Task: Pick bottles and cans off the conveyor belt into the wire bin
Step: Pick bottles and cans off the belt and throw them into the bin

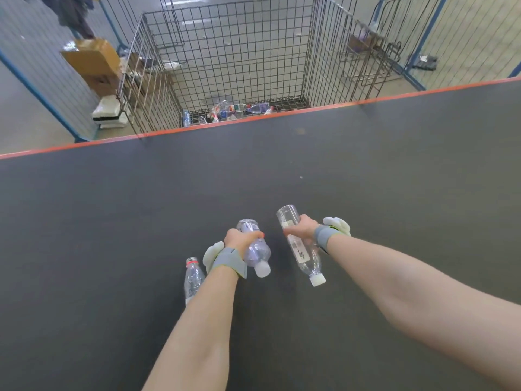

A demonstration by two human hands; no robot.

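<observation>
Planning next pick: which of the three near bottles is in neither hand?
The red-ringed bottle on the belt beside the left forearm; left hand and right hand each grip a white-capped one.

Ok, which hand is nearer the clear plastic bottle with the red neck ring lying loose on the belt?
Left. The left hand, gripping a white-capped clear bottle, sits just beyond and right of the red-ringed bottle; the right hand, gripping a longer bottle, is farther right.

I see left hand (239,239) gripping a stubby bottle (258,252), right hand (301,228) a tall bottle (304,256), 1 red-ringed bottle (193,277) on the belt (282,165).
</observation>
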